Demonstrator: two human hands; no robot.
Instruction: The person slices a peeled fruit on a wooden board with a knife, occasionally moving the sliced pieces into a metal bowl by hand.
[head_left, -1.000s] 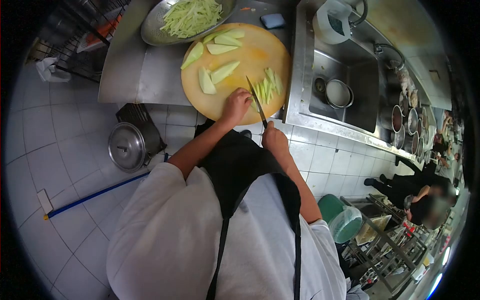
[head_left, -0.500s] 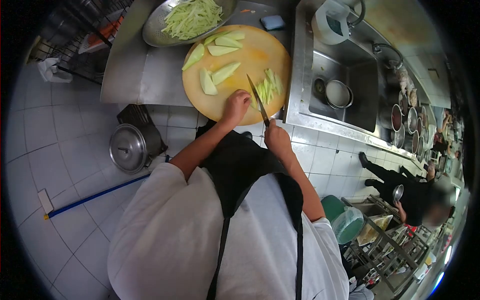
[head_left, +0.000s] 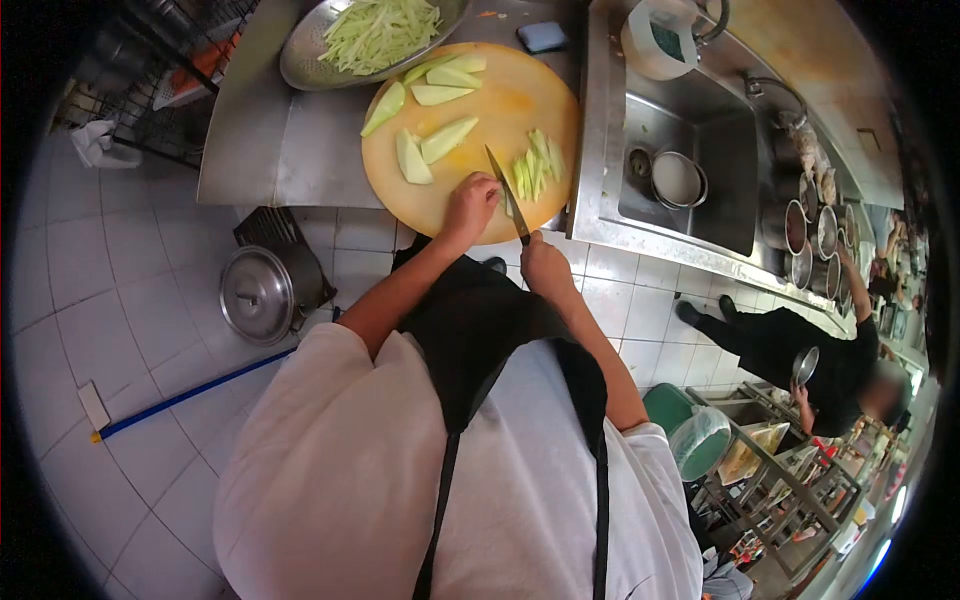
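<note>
My right hand grips the handle of a kitchen knife, whose blade points away from me over a round wooden cutting board. Close to the blade's left side, my left hand has its fingers curled on a small piece of pale green vegetable, mostly hidden by the fingers. Cut pale green sticks lie right of the knife. Larger peeled wedges rest on the board's left and far parts. Beyond it, a perforated metal colander holds a heap of cut strips.
A steel sink adjoins the board's right, with a round pot inside. A blue sponge lies behind the board. A lidded pot stands on the floor to the left. At right, a person in black holds a metal bowl.
The knife and both hands have shifted only slightly on the board. The person at right has stepped and now stretches an arm toward the pots along the counter.
</note>
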